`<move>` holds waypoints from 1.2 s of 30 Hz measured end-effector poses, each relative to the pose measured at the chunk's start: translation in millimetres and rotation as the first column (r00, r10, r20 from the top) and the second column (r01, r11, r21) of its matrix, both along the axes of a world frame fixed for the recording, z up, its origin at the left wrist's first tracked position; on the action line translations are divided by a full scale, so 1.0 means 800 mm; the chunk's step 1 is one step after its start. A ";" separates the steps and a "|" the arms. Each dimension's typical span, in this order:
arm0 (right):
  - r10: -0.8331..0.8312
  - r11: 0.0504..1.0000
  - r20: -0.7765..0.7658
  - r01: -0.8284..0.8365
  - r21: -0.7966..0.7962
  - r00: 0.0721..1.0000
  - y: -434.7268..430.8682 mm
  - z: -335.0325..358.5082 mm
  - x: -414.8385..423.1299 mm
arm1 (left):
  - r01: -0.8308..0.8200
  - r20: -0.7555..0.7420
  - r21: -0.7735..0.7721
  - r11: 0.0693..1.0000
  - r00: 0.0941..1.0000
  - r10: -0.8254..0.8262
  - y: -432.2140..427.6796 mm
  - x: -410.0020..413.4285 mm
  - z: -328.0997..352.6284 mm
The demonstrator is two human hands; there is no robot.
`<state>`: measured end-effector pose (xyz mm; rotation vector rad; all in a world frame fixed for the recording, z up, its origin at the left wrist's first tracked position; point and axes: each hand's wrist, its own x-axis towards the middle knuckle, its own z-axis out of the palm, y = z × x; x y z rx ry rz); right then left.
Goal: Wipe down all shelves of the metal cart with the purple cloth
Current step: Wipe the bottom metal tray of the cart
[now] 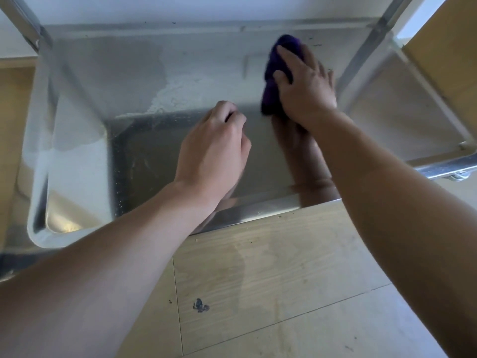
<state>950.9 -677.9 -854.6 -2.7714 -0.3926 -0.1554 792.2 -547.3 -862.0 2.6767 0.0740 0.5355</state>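
**Visitor:** Where is the cloth?

**Onlooker:** The bunched purple cloth [287, 43] lies on the shiny steel shelf [134, 71] of the metal cart [258, 209], towards its back right corner. The person's right hand [304, 86] covers it, fingers spread fairly flat, pressing down rather than clutching.

**Visitor:** What could go wrong?

**Onlooker:** My guess is that the pale powdery residue [180, 91] mid-shelf gets pushed about, or off the front edge onto the wood-look floor [271, 267], because the cloth is only a small wad. It might also snag on the right corner post [361, 55].

**Visitor:** And what can't you see?

**Onlooker:** The left hand [214, 146] rests mid-shelf with its fingers curled under, so I cannot tell whether it holds anything. The other shelves are mostly cut off, and the left side is smeared with blur.
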 end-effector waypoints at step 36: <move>-0.098 0.995 0.036 0.098 -0.002 0.995 -0.039 -0.014 -0.059 | -0.049 -0.021 0.016 0.999 0.999 0.049 -0.012 -0.008 0.000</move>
